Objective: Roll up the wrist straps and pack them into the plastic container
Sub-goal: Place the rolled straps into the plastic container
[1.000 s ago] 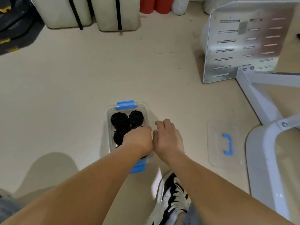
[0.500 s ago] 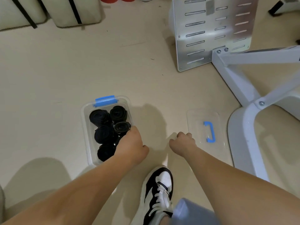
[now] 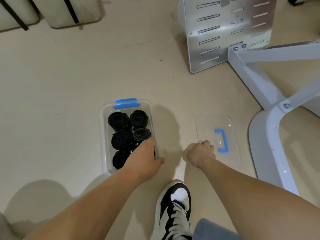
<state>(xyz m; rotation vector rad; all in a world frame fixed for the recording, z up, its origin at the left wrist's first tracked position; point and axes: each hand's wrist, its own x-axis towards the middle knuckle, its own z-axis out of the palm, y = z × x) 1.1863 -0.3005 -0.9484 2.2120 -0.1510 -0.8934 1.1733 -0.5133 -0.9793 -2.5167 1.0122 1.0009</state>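
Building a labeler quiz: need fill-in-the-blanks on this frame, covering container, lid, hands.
The rolled wrist straps in the plastic container are ___. The lid lies on the floor, to the container's ___. The lid's handle is ___. The left hand is at the container; the right hand is at the ___.
Missing: black; right; blue; lid.

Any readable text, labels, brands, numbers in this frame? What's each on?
No readable text anywhere.
Grey patch on the slotted silver metal panel: too blurred to tell if printed.
Clear plastic container, clear flat lid with blue handle, black-and-white sneaker: no markings show.
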